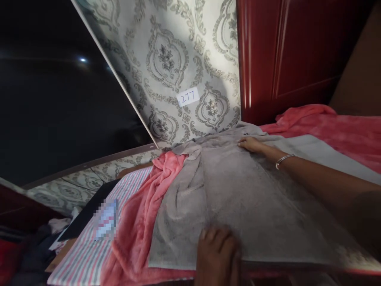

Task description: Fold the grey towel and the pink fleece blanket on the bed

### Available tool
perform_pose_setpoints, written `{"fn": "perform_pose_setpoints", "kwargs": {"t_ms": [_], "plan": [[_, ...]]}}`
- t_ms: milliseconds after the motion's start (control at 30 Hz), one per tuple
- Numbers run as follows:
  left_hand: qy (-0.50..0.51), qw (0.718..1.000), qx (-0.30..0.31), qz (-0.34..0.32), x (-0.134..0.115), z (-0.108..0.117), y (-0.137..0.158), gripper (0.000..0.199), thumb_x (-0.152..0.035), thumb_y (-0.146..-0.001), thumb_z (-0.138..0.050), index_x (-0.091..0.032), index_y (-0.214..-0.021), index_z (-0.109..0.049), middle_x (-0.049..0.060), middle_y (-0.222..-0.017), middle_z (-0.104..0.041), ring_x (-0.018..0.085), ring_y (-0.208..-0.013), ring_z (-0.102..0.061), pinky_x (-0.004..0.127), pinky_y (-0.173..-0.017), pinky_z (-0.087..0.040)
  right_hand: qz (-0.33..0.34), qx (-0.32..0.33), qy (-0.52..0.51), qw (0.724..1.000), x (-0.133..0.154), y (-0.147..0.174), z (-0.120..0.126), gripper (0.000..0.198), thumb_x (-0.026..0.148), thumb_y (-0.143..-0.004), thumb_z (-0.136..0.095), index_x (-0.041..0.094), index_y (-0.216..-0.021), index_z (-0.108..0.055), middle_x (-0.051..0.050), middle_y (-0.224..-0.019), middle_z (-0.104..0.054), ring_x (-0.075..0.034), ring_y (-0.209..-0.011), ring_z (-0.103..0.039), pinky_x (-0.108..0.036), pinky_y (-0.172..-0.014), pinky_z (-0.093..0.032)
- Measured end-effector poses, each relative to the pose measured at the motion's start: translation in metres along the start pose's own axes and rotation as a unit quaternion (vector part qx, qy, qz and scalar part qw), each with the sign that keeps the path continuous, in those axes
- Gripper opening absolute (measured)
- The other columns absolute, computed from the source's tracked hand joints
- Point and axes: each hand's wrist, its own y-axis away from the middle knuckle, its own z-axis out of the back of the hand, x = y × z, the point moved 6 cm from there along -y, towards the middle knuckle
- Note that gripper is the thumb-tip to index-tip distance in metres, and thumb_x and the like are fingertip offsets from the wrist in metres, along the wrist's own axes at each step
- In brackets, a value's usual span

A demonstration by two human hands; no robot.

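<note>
A grey blanket (pixel 238 198) is spread over the bed, with wrinkles along its far and left sides. At its near edge, my left hand (pixel 217 254) rests on top with fingers laid forward, slightly blurred. Farther off, my right hand (pixel 250 143) reaches in from the right, a bangle on its wrist. Its fingers are drawn together on the blanket's creased far part; the fingertips are partly hidden. Beneath the grey layer, a pink blanket (pixel 139 222) shows bunched along the left. A striped sheet (pixel 86 254) lies under that.
A large dark TV screen (pixel 65 87) leans in on the left. Behind the bed stand a patterned wall (pixel 166 55) with a "277" paper label (pixel 187 96) and a red panelled door (pixel 268 51). More pink fabric (pixel 342 127) lies at the right. Clothes (pixel 32 242) are heaped lower left.
</note>
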Motion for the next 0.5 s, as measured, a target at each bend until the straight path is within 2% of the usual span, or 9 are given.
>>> {"fn": "perform_pose_setpoints", "kwargs": {"t_ms": [67,167,233,300,400,500], "plan": [[0.010,0.996,0.093,0.003,-0.010,-0.008,-0.029,0.026,-0.012,-0.089,-0.053,-0.022,-0.109,-0.065,0.008,-0.103,-0.075,0.022,-0.094,-0.069,0.040,-0.084,-0.058,-0.008,0.012,-0.019,1.000,-0.004,0.007,0.000,0.032,0.042,-0.099,-0.057,0.014,-0.111,-0.065,-0.004,-0.097,-0.066,-0.014,-0.082,-0.063,-0.030,-0.076,-0.054],[-0.011,0.988,0.152,-0.022,-0.035,-0.037,-0.054,0.042,-0.027,-0.089,-0.063,-0.016,-0.129,-0.060,0.017,-0.132,-0.067,0.034,-0.119,-0.063,0.053,-0.095,-0.057,-0.024,0.028,-0.038,0.999,-0.009,0.015,0.000,0.035,0.046,-0.101,-0.055,0.014,-0.109,-0.064,-0.004,-0.098,-0.065,-0.012,-0.080,-0.061,-0.028,-0.073,-0.055],[-0.040,0.984,0.169,-0.023,-0.051,-0.064,-0.052,0.061,-0.043,-0.084,-0.070,-0.014,-0.136,-0.058,0.024,-0.143,-0.058,0.046,-0.130,-0.054,0.067,-0.097,-0.052,-0.031,0.026,-0.043,0.998,-0.012,0.016,0.000,0.034,0.046,-0.101,-0.055,0.014,-0.110,-0.063,-0.004,-0.099,-0.064,-0.012,-0.080,-0.061,-0.028,-0.072,-0.055],[-0.057,0.981,0.183,-0.029,-0.064,-0.089,-0.039,0.071,-0.050,-0.081,-0.072,-0.014,-0.141,-0.055,0.025,-0.149,-0.052,0.052,-0.136,-0.046,0.076,-0.098,-0.047,-0.035,0.019,-0.039,0.998,-0.015,0.013,-0.001,0.034,0.046,-0.100,-0.056,0.014,-0.110,-0.064,-0.004,-0.099,-0.065,-0.012,-0.081,-0.061,-0.028,-0.072,-0.056],[-0.065,0.981,0.170,-0.066,-0.076,-0.110,-0.018,0.060,-0.042,-0.088,-0.068,-0.020,-0.143,-0.055,0.017,-0.153,-0.051,0.047,-0.139,-0.046,0.074,-0.101,-0.046,-0.032,-0.010,-0.016,0.999,-0.018,0.003,-0.001,0.035,0.046,-0.099,-0.057,0.014,-0.109,-0.065,-0.005,-0.102,-0.065,-0.014,-0.087,-0.063,-0.031,-0.078,-0.057],[-0.081,0.982,0.143,-0.097,-0.077,-0.118,-0.007,0.048,-0.034,-0.093,-0.062,-0.023,-0.139,-0.059,0.012,-0.151,-0.055,0.044,-0.138,-0.048,0.070,-0.099,-0.050,-0.002,-0.050,0.008,0.999,-0.018,-0.008,-0.002,0.033,0.044,-0.099,-0.059,0.015,-0.113,-0.064,-0.007,-0.111,-0.065,-0.016,-0.097,-0.063,-0.036,-0.086,-0.056]]}}
